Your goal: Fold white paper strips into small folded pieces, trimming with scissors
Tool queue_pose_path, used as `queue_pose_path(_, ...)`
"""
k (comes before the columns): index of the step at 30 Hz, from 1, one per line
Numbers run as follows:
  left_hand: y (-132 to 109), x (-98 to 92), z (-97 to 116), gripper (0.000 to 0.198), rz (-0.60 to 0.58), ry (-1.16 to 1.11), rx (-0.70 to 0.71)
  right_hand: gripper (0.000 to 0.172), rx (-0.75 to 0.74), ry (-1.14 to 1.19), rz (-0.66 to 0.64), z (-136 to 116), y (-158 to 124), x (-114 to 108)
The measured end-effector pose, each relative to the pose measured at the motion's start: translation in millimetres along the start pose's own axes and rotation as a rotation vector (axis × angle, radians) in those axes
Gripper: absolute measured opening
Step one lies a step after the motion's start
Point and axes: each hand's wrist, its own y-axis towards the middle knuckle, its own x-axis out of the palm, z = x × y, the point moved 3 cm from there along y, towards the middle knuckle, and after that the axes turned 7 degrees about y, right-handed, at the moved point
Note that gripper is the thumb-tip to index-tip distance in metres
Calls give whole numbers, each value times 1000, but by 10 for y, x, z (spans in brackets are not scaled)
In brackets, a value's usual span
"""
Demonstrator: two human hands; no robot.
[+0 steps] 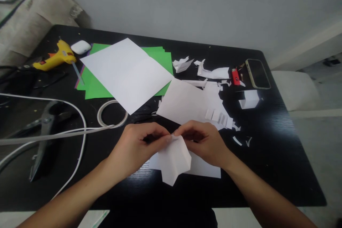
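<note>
Between both hands, above the table's near side, hangs a small folded piece of white paper with creases running down it. My left hand pinches its top edge between thumb and fingers. My right hand grips the same top edge from the other side, its fingertips almost touching the left ones. Beneath the folded paper lies a flat white sheet, partly covered by it and by my hands. Just beyond my hands rests another white sheet with cut paper strips on its right part.
Green sheets lie under a large white sheet. A yellow glue gun, pliers, a tape roll and a white cable occupy the left. Paper scraps, a red lighter and a phone are at right.
</note>
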Motion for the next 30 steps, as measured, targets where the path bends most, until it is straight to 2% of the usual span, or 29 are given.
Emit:
queue_pose_path(8, -1, -10, 13, 16, -11, 17, 29, 10, 19, -8, 4, -12, -8, -3)
queue_pose_path(26, 15, -10, 45, 7, -37, -54, 11, 8, -17, -42, 3, -18, -13, -7)
queue_pose_path(30, 0, -26, 68, 5, 12, -63, 88, 8, -22, -46, 1, -35, -15, 3)
